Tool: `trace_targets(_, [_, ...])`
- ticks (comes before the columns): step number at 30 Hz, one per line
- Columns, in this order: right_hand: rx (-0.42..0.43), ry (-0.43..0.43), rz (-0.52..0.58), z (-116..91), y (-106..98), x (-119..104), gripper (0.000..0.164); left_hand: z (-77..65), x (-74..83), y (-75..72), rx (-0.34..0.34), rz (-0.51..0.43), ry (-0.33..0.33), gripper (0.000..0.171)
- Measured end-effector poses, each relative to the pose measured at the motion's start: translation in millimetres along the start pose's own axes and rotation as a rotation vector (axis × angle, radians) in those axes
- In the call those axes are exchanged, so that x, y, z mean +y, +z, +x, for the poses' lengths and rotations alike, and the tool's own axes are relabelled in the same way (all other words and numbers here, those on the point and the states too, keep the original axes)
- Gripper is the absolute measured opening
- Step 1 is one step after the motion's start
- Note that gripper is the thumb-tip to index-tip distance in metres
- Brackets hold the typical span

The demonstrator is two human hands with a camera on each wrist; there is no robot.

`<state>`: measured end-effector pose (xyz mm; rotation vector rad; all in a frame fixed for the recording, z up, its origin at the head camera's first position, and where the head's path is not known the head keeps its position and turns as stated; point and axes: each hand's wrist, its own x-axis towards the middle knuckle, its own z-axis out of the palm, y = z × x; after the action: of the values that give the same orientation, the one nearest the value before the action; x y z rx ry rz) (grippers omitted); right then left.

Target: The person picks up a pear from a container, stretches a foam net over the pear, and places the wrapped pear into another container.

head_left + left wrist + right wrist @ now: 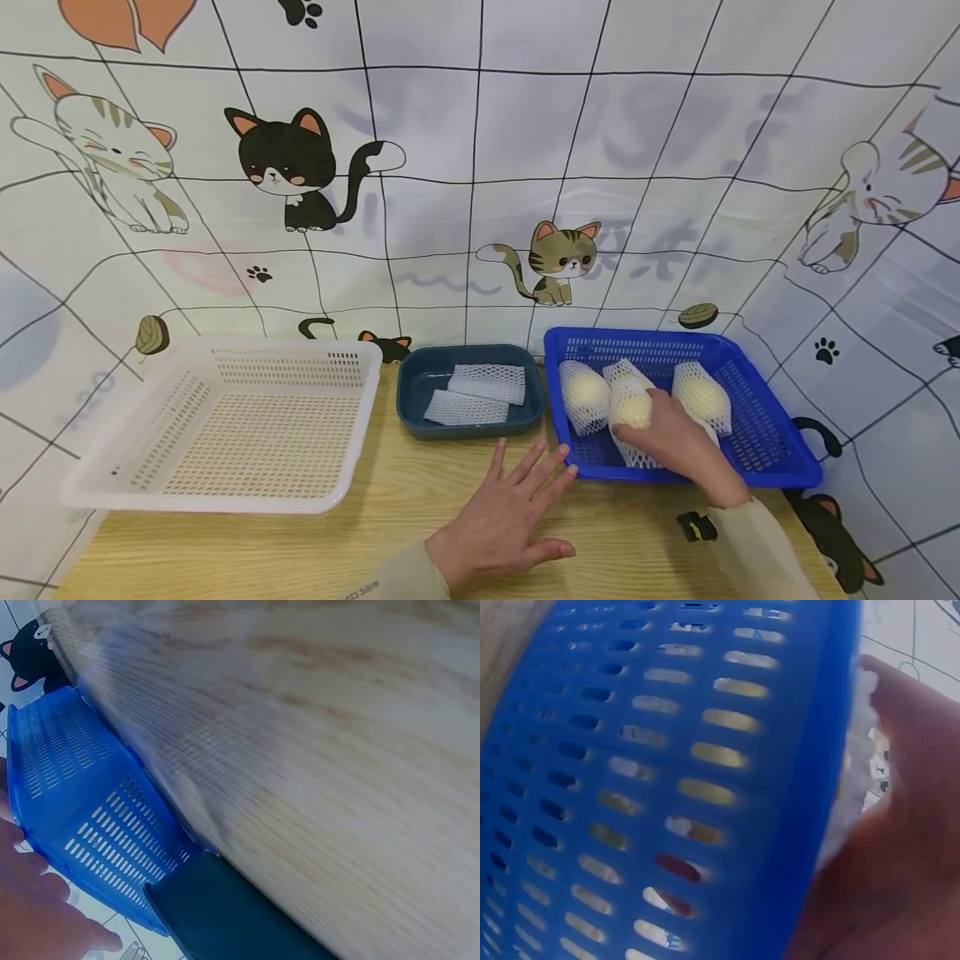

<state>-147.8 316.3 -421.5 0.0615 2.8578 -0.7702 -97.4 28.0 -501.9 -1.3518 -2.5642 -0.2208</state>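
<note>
Inside the blue basket (pixel 765 433), my right hand (pixel 678 437) grips a round, pale yellow fruit in a white foam net (pixel 632 408), thumb on the near side. Another netted fruit (pixel 585 390) lies to its left, and a further netted fruit (pixel 701 396) to its right. White netting also shows under the hand, partly hidden. My left hand (pixel 506 517) is over the table just in front of the basket's near left corner, fingers spread and holding nothing. In the right wrist view, the basket wall (pixel 630 780) covers most of the fruit.
A dark teal tray (pixel 416 417) holding flat white foam nets (pixel 487 383) stands left of the blue basket. Farther left is a white plastic basket (pixel 262 504). All three stand on a wood-grain table (pixel 247 554), before a cat-printed cloth (pixel 427 225).
</note>
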Motion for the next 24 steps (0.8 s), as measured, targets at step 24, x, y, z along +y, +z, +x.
trace_targets(24, [-0.13,0.045,-0.241,10,18,-16,0.089,2.2,2.1,-5.3,0.008,-0.062,-0.032,0.081])
